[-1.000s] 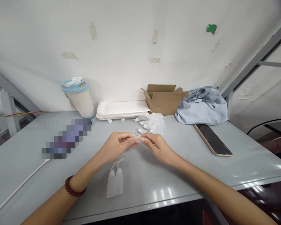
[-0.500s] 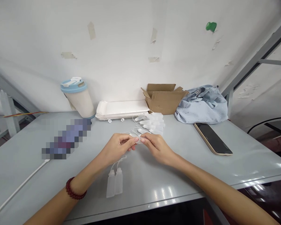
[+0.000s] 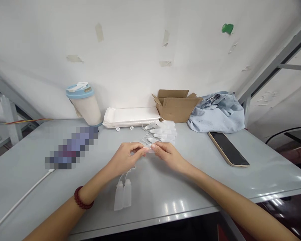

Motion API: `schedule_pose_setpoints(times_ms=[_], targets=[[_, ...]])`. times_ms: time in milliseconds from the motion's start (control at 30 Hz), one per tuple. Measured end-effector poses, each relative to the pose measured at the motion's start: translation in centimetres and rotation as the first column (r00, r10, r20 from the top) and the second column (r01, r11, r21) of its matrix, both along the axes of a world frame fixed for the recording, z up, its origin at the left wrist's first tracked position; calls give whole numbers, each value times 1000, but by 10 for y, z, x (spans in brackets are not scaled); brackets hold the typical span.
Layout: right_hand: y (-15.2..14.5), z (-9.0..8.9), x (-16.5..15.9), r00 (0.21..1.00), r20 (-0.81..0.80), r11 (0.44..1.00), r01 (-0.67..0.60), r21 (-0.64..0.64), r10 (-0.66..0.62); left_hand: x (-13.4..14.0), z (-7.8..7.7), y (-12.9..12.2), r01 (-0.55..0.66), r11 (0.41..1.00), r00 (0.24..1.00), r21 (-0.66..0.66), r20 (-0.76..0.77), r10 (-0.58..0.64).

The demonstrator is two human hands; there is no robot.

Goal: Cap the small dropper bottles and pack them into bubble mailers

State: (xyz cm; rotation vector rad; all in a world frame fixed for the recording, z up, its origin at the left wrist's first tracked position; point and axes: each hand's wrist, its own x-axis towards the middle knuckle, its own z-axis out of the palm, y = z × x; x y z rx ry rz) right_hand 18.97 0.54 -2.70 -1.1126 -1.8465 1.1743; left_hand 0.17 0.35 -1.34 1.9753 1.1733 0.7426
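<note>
Head-camera feed, viewed from my remote station: left hand (image 3: 126,156) and right hand (image 3: 170,156) meet above the grey table (image 3: 180,187), fingertips nearly touching. Each pinches, thumb against fingers, the same small translucent piece (image 3: 151,150); fingers hide most of it, so I cannot tell its full shape. Location of the piece: between both hands, just on the near side of a pile of translucent bottles (image 3: 164,131) with thin white tubes. Nearer the table's front edge, below the left hand, I note two bottles (image 3: 119,197) lying side by side, tubes pointing away from the wearer. Behind the pile: an open cardboard box (image 3: 178,109) and flat white packages (image 3: 131,115). To the right, a phone (image 3: 228,149) lies face up near a bundled blue cloth (image 3: 215,115)
</note>
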Motion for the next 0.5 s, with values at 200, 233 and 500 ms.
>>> schedule_pose_setpoints(times_ms=[200,233,500], targets=[[6,-6,7,936,213,874,156,459,-279,-26,-14,28,-212,962,960,171,-147,237],[8,-9,8,908,263,841,153,519,-327,-34,-19,35,-243,934,934,260,-196,298],[19,-24,9,553,619,762,47,645,-558,-81,-50,78,-128,843,863,522,-360,354]])
